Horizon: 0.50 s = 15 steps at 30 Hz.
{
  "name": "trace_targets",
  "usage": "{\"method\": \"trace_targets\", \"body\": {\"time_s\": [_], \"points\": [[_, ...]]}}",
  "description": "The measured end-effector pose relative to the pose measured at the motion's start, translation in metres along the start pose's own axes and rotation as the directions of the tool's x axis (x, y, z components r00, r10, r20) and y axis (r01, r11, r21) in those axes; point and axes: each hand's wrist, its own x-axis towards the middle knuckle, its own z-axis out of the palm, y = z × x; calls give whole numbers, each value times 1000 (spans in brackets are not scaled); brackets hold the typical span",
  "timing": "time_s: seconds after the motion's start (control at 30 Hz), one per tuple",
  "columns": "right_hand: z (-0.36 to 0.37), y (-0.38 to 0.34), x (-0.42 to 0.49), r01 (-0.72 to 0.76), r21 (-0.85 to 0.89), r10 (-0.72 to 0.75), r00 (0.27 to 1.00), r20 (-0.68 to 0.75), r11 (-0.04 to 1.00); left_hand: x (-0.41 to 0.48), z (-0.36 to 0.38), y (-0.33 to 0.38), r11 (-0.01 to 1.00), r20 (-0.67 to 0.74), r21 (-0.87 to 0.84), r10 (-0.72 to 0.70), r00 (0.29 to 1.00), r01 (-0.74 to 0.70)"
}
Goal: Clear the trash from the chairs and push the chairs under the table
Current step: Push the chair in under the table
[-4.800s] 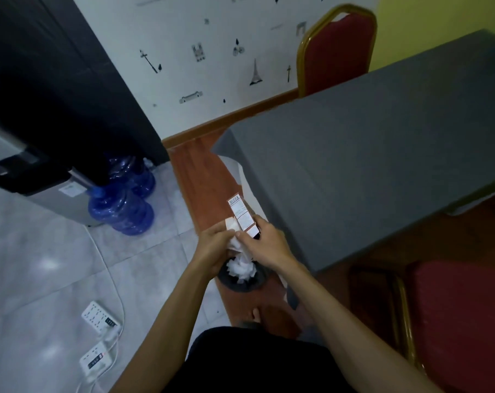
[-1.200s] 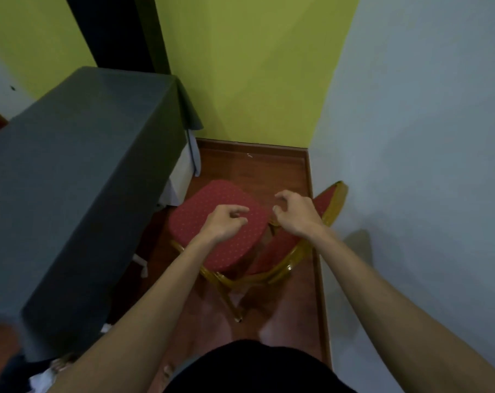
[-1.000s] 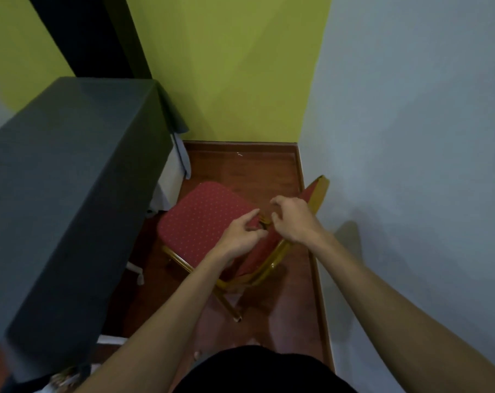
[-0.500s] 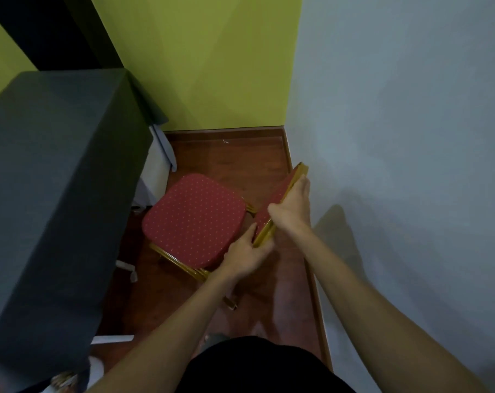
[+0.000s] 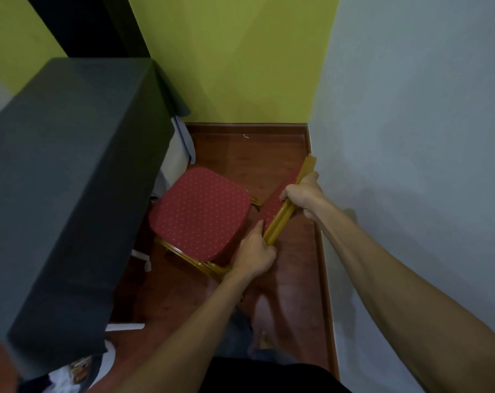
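A chair with a red dotted seat (image 5: 201, 211) and gold frame stands on the wooden floor beside the table draped in a dark grey cloth (image 5: 64, 177). Nothing lies on the seat, whose left edge sits close to the hanging cloth. Both hands grip the top of the chair's backrest (image 5: 280, 219). My left hand (image 5: 255, 255) is closed around its near end. My right hand (image 5: 303, 195) is closed around its far part, close to the wall.
A pale grey wall (image 5: 411, 165) runs along the right, close behind the backrest. A green wall (image 5: 240, 66) closes the far end. A trash bin with white paper in it (image 5: 79, 370) shows at the lower left, under the table's corner.
I turned from the trash bin to this chair. Over the last second both hands closed on the backrest, and the seat now lies nearer the table cloth.
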Motion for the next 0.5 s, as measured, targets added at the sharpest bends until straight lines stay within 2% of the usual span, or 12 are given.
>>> {"method": "trace_targets", "body": {"time_s": [0.17, 0.5], "points": [[16, -30, 25, 32, -62, -26, 995, 92, 998, 26, -16, -1, 996, -29, -83, -40, 999, 38], [55, -112, 88, 37, -119, -11, 977, 213, 992, 104, -72, 14, 999, -31, -41, -31, 999, 30]]}}
